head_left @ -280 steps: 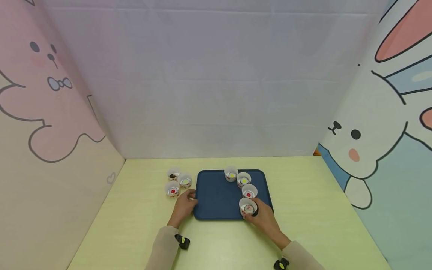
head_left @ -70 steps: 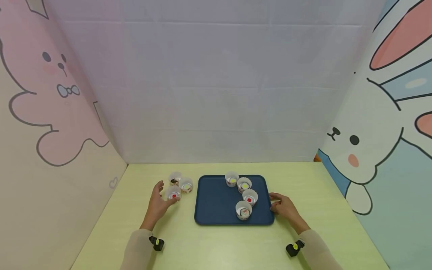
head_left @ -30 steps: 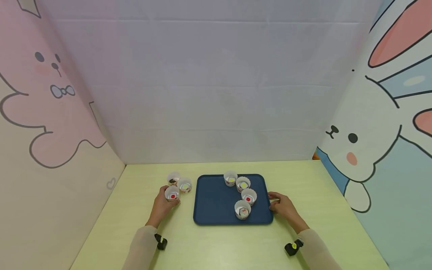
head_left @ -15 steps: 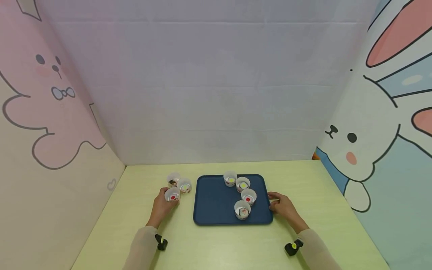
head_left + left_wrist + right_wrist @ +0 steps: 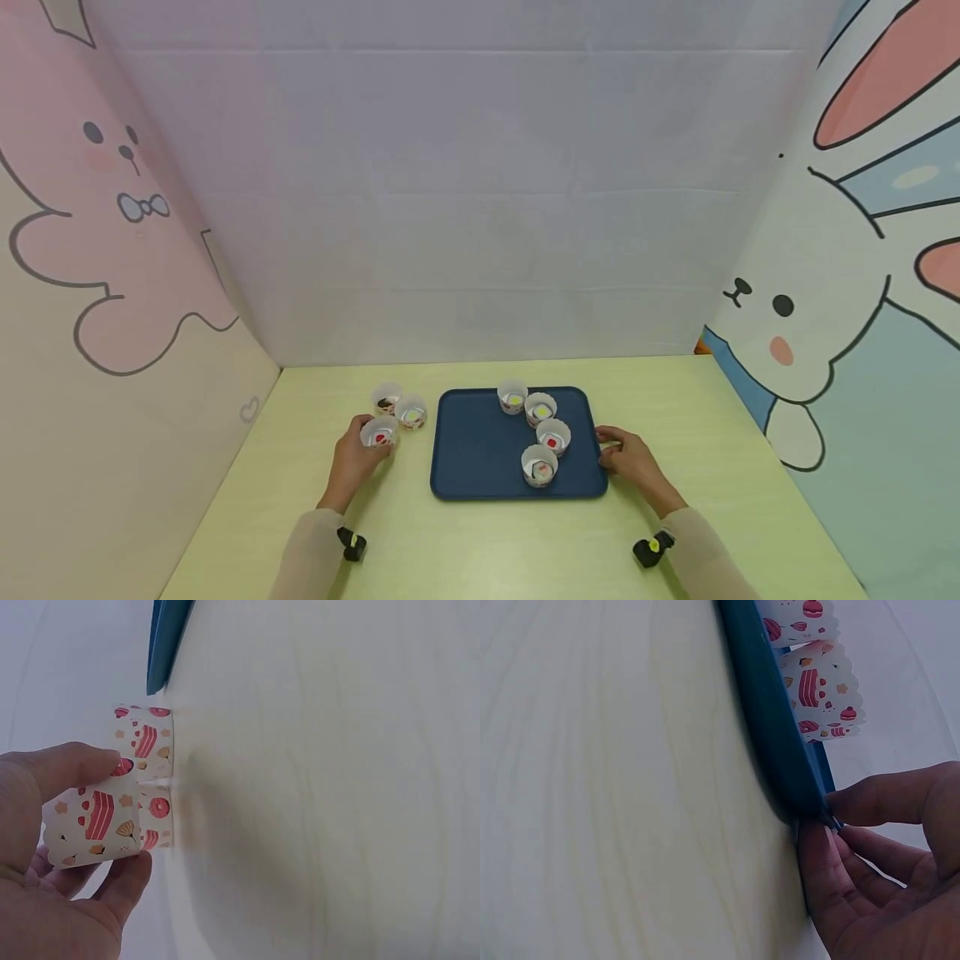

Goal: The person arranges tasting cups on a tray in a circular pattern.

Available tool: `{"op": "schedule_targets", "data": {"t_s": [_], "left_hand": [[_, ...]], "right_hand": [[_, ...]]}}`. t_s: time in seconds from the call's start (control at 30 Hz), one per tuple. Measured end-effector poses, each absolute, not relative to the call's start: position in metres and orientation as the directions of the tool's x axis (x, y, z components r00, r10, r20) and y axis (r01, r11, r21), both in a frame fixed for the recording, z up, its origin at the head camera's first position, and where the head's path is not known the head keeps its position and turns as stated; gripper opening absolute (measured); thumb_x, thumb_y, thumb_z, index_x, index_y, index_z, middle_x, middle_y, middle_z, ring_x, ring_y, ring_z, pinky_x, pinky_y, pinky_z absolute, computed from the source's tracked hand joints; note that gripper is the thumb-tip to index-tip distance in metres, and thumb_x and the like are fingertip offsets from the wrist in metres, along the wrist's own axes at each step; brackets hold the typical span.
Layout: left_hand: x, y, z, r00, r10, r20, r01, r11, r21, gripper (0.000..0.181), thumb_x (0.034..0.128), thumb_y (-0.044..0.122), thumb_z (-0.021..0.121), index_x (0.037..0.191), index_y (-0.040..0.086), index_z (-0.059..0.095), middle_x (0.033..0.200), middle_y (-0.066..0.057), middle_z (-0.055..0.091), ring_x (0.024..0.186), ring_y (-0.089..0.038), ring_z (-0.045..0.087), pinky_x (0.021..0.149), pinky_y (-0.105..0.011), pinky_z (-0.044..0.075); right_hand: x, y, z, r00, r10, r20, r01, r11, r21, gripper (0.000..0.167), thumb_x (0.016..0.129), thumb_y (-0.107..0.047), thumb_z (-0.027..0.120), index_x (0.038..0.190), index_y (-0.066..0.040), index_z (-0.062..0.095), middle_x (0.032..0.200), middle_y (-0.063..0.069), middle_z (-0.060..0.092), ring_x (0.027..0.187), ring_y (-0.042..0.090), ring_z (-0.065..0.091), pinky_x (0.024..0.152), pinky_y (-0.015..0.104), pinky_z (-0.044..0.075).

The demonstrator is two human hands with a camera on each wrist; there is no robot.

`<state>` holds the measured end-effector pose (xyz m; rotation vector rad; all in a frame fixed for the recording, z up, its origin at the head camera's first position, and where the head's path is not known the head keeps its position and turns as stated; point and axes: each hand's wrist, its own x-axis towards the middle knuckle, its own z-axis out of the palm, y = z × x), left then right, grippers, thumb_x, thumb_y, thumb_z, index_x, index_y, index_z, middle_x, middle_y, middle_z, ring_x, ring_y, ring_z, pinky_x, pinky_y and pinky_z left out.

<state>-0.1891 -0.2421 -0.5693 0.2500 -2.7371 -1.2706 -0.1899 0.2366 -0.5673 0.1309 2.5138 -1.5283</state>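
My left hand (image 5: 352, 460) grips a white paper baking cup (image 5: 94, 821) printed with cake slices, thumb on one side and fingers on the other. A small red piece lies inside this cup, which is raised a little off the table. Just behind it stand two more baking cups, one with a dark piece (image 5: 386, 397) and one with a yellow piece (image 5: 412, 412). At the blue tray's (image 5: 480, 450) right edge, my right hand (image 5: 636, 465) pinches the rim between thumb and fingers.
Several baking cups stand in a curved row on the tray's right half; the nearest cup (image 5: 539, 467) holds a pale pinkish piece. The pale yellow table (image 5: 495, 550) ends at a white back wall (image 5: 480, 250). Printed side panels flank it.
My right hand has let go of the nearest tray cup and moved to the tray's right rim. My left hand has left the tray's left edge, gripped the red-piece cup and raised it slightly.
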Motion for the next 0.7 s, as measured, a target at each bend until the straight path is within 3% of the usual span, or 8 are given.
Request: {"op": "schedule_targets", "data": {"t_s": [0.2,0.53,0.7], "left_hand": [[-0.184,-0.239,-0.56,-0.98,-0.185,0.073,-0.065,0.645,0.761,0.064,0.0764,0.013,0.078,0.133,0.005,0.048,0.119,-0.021,0.063,0.098,-0.03,0.061,0.076,-0.036,0.049],[-0.176,-0.227,-0.539,-0.975,-0.133,0.177,0.059,0.614,0.787,0.062,0.0766,0.01,0.08,0.131,0.007,0.052,0.123,-0.018,0.063,0.108,-0.033,0.061,0.087,-0.048,0.05],[-0.173,-0.22,-0.529,-0.976,-0.104,0.19,0.095,0.584,0.806,0.062,0.0772,0.013,0.081,0.132,0.01,0.052,0.126,-0.015,0.062,0.11,-0.031,0.061,0.089,-0.047,0.051]], "right_hand": [[-0.19,0.237,-0.57,-0.976,-0.016,-0.219,0.187,0.46,-0.868,0.061,0.078,0.01,0.059,0.138,0.004,0.051,0.128,0.026,0.058,0.083,0.017,0.061,0.067,0.03,0.055],[-0.19,0.238,-0.57,-0.977,-0.02,-0.213,0.181,0.453,-0.873,0.061,0.077,0.01,0.059,0.137,0.005,0.051,0.128,0.026,0.057,0.083,0.017,0.063,0.068,0.032,0.057],[-0.19,0.238,-0.57,-0.977,-0.02,-0.213,0.181,0.452,-0.874,0.062,0.076,0.01,0.059,0.137,0.005,0.051,0.128,0.027,0.057,0.082,0.017,0.063,0.068,0.032,0.057]]}}
